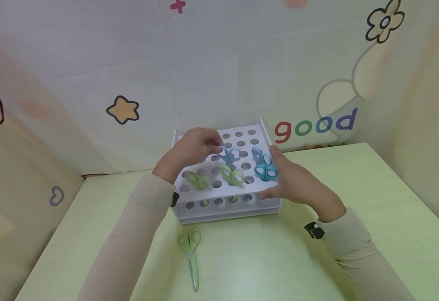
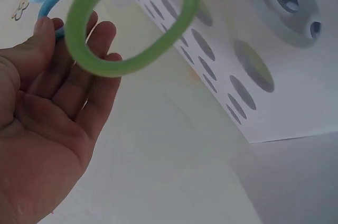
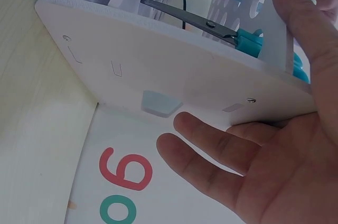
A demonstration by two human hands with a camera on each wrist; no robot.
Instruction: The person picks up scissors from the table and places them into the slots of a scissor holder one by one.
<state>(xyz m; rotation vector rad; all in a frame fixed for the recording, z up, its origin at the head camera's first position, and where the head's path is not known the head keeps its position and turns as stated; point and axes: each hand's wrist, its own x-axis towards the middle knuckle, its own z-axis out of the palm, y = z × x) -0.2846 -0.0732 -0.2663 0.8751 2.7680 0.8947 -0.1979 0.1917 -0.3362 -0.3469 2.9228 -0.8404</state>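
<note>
My left hand (image 1: 194, 148) is over the back left of a white holed rack (image 1: 223, 193). Its thumb and fingertips pinch one loop of light-blue scissors (image 1: 225, 155), whose lower part is hidden from above. My right hand (image 1: 296, 177) holds the rack's front right corner, thumb at the front edge and fingers along the side panel (image 3: 174, 86). Beside it stand teal scissors (image 1: 266, 172), their blade reaching down inside the rack in the right wrist view, and another blue pair (image 1: 260, 155). Two green pairs, the middle scissors (image 1: 232, 175) and the left scissors (image 1: 197, 180), stand in front holes.
Another pair of green scissors (image 1: 190, 255) lies on the pale table (image 1: 253, 259) before the rack, handles toward it. A printed cloth backdrop (image 1: 211, 75) rises close behind the rack. Rows of round holes (image 1: 239, 134) run across the rack's top shelf.
</note>
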